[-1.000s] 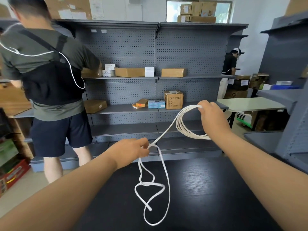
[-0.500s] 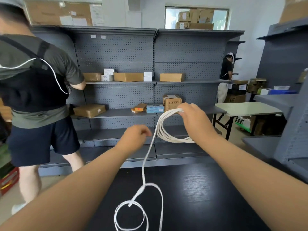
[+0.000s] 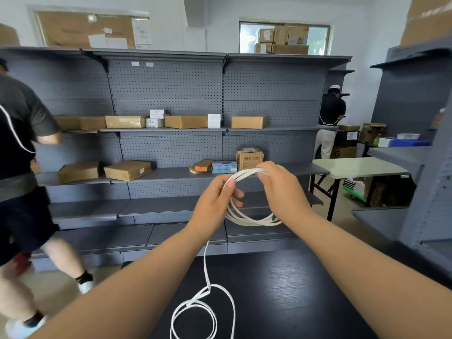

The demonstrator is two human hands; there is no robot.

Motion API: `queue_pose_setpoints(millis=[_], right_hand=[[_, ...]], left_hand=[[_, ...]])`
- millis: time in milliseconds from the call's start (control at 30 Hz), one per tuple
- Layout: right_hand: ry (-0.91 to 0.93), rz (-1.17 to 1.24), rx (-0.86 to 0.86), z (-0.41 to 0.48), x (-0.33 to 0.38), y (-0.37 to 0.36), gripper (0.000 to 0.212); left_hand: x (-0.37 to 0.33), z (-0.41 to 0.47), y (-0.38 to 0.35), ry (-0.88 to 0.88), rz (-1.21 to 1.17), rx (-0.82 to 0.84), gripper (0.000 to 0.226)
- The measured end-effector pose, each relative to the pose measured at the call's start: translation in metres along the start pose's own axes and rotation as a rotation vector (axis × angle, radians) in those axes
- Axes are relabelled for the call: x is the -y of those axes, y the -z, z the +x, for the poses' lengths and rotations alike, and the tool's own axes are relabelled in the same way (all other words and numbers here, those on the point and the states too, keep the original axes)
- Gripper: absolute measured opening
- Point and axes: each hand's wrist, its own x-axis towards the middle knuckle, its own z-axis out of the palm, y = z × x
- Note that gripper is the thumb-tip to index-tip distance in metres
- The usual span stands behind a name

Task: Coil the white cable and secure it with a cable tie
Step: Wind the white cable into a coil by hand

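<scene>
**Hardly Any Readable Text**

I am making out only "TX", marked dark on the stacked small white boxes (image 3: pixel 154 121) on the upper shelf (image 3: pixel 171 129). The brown carton (image 3: pixel 250 158) is showing handling symbols. The noticeboard papers (image 3: pixel 97 40) are too blurred to read.

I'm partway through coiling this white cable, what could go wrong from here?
The slack of the white cable lies in twisted loops on the black table; drawn up, it may kink or knot. The coil hangs from a grip at its top only, left hand and right hand; freeing one hand for a tie could let loops spring apart. No cable tie shows in view.
</scene>
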Motion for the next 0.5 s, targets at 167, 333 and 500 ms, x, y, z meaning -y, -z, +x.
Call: queue_pose_setpoints(millis=[167, 333, 500], right_hand=[[-0.079, 0.099, -0.064, 0.001, -0.002, -0.001, 0.021], [-0.256, 0.267, -0.121, -0.001, -0.005, -0.008, 0.022], [-0.438, 0.508, -0.175, -0.004, -0.002, -0.016, 0.019]], left_hand=[[0.001, -0.004, -0.006, 0.007, -0.013, -0.057, 0.022], [-0.005, -0.002, -0.011, 0.086, -0.145, -0.106, 0.022], [-0.004, 0.000, -0.007, 0.090, -0.091, -0.117, 0.028]])
